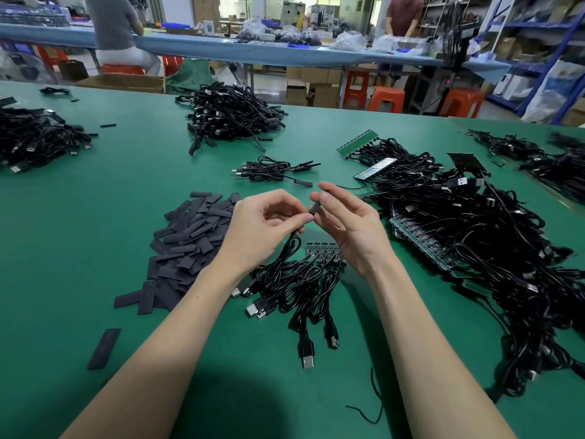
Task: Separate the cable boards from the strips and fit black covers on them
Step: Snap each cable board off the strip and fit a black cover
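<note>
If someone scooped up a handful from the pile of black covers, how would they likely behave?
The covers look thin, flat and probably light, so they would likely slide and spill. Lying loosely overlapped on the table, the pile should scatter if pushed.

Bright, even overhead light; soft shadow at the bottom edge, wide-angle bending, background perhaps slightly blurred.

The left hand [262, 229] and right hand [345, 223] hide the board inside the black cover [315, 208]; the frame's left edge crops one cable heap [34, 137].

Head view, angled down, near table [95, 217]
</note>
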